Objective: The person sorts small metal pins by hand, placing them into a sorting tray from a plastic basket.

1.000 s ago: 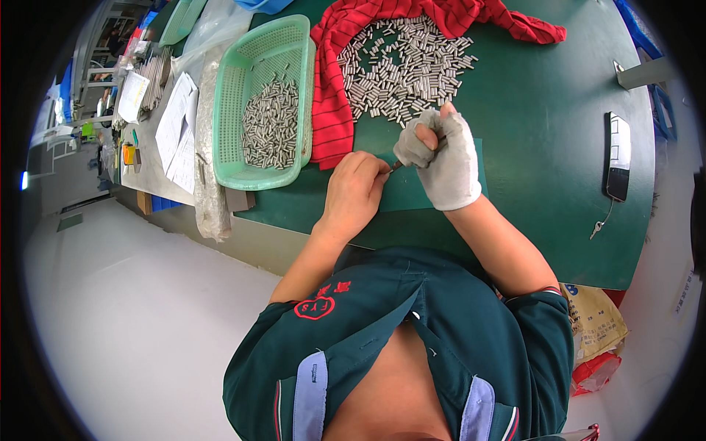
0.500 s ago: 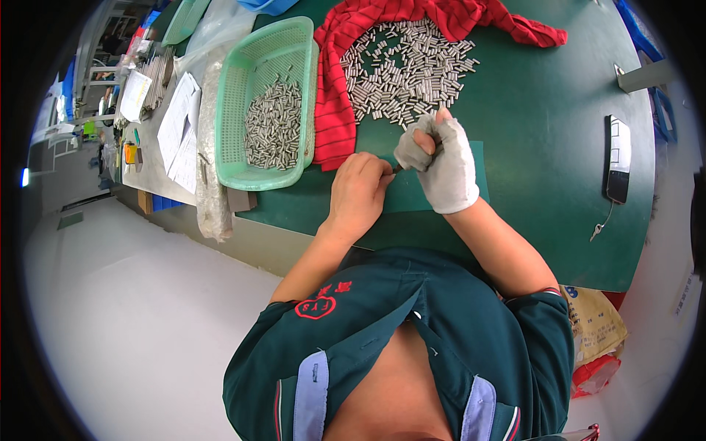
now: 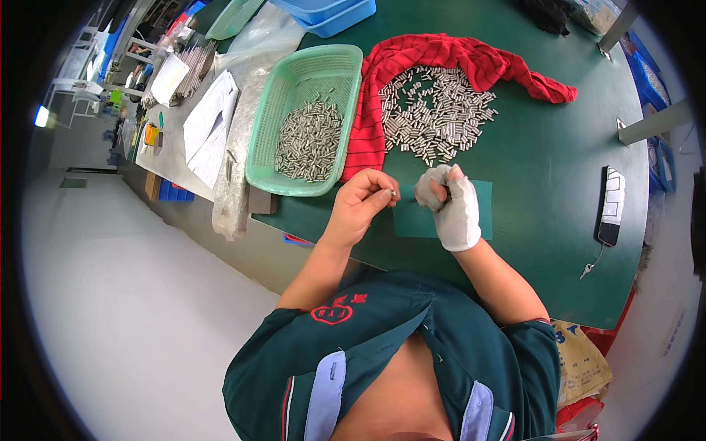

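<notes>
A small shiny metal cylinder [image 3: 393, 192] shows at the fingertips of my left hand [image 3: 357, 209], which is bare and pinched shut on it. Just to the right, my right hand [image 3: 457, 213] wears a white glove with bare thumb tip. Its fingers are curled closed, and whatever they may hold is hidden. Under the right hand lies a green sheet [image 3: 412, 223]. Beyond both hands, many loose metal cylinders [image 3: 448, 121] are spread over the table, bordered by a red striped cloth [image 3: 369, 136]. More cylinders [image 3: 309, 143] fill part of a green plastic basket [image 3: 259, 173] at the left.
The green table [image 3: 566, 272] carries a phone-like device [image 3: 612, 206] with a key [image 3: 586, 271] on a cord at the right. Metal posts [image 3: 654, 123] rise from its right edge. Papers [image 3: 208, 125], plastic wrapping [image 3: 239, 176] and blue trays [image 3: 342, 18] stand left and back.
My hands have drawn apart, and the left one has turned so the cylinder at its fingertips shows. My right hand stays curled. The whole view has shifted, so the table sits lower.
</notes>
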Motion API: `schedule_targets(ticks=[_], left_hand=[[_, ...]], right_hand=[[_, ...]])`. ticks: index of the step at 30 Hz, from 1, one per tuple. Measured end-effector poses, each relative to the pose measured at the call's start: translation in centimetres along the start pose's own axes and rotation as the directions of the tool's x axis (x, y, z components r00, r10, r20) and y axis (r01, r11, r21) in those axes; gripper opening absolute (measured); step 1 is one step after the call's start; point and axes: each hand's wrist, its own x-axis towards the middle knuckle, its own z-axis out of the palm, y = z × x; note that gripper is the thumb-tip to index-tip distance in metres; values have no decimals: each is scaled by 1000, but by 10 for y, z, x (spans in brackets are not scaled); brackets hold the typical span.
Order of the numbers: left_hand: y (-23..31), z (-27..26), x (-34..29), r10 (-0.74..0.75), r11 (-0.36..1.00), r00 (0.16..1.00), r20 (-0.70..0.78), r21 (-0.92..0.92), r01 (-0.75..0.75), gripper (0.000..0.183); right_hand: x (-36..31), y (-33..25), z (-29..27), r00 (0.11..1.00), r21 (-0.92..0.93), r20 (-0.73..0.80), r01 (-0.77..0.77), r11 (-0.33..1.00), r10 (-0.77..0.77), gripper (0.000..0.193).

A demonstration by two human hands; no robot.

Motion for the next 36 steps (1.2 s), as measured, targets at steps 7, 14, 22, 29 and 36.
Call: schedule_targets(ticks=[7, 14, 22, 29, 36], left_hand=[[0, 0, 2, -9, 1000, 1000, 0, 2, 9, 13], [5, 3, 1, 8, 814, 997, -76, 579, 37, 6], [-3, 17, 11, 56, 144, 907, 417, 896, -421, 16], [-7, 18, 3, 162, 241, 956, 246, 929, -280, 17], [-14, 17, 3, 182, 240, 951, 249, 927, -289, 14]], right_hand=[[-2, 1, 1, 998, -130, 57, 17, 991, -9, 51], [1, -4, -1, 999, -9, 29, 40, 999, -40, 48], [8, -15, -8, 998, 115, 3, 64, 991, -65, 46], [14, -18, -9, 1000, 248, 14, -20, 969, 18, 48], [14, -17, -5, 995, 291, -23, -88, 953, 99, 48]])
